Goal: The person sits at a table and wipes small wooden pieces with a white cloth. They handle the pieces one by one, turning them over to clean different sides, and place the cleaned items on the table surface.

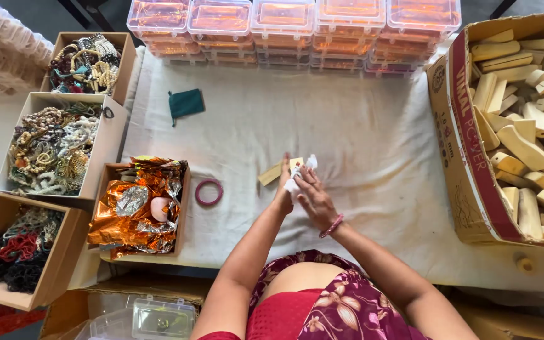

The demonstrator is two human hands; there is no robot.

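Near the middle of the white cloth-covered table, both hands meet over a pale wooden block and a scrap of white tissue or cloth. The left hand is curled around the block's near end, fingers closed on it, so the block juts out to the left and lies low over the cloth. The right hand, with a pink bangle on its wrist, lies half open with its fingers spread forward and pressing the white scrap against the block; whether it pinches the scrap or only rests on it I cannot tell. Just left of the hands a dark pink ring-shaped bangle lies flat on the cloth, and beside it stands an open cardboard box of crumpled orange and silver foil wrappers. Farther left are three open cardboard boxes of tangled bead necklaces. A small dark green drawstring pouch lies well apart towards the far edge, near stacked clear plastic lidded cases. On the right, a large cardboard carton is heaped with pale wooden blocks like the one in hand.
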